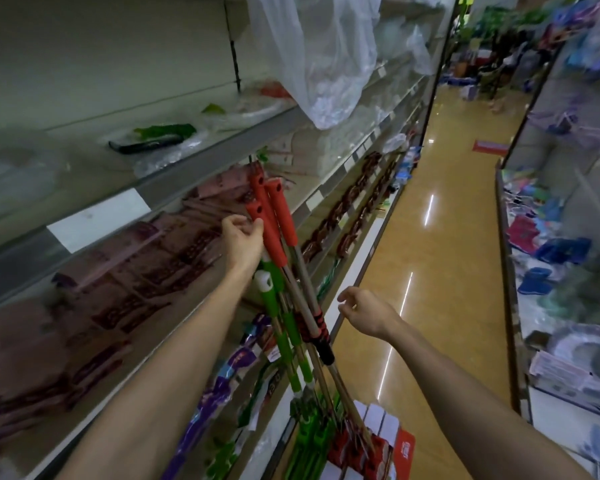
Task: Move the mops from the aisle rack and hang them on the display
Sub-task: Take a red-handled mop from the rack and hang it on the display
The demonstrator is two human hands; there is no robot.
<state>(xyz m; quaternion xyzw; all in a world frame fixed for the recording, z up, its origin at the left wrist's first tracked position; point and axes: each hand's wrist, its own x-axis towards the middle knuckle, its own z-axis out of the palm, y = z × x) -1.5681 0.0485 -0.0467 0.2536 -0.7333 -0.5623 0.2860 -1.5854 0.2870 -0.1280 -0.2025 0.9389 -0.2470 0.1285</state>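
Three red mop handles (pixel 280 216) lean bunched; my left hand (pixel 243 239) grips one (the pickup step), my right hand (pixel 364 310) hovers slack, empty. Next: lift it clear, I judge.

Store aisle, dim.
Floor (pixel 440 244) was glossy, tan-orange, with streaked light reflections (pixel 429 209).
Grey metal shelving (pixel 194 171) ran along left side; pale back panel (pixel 101 64) behind; white label (pixel 97 220) on shelf edge.
Clear plastic sheeting (pixel 319 57) hung over upper left shelf.
Second shelving unit (pixel 511 271) lined right side, goods blurred.
Red mat (pixel 490 147) lay on floor farther down aisle.
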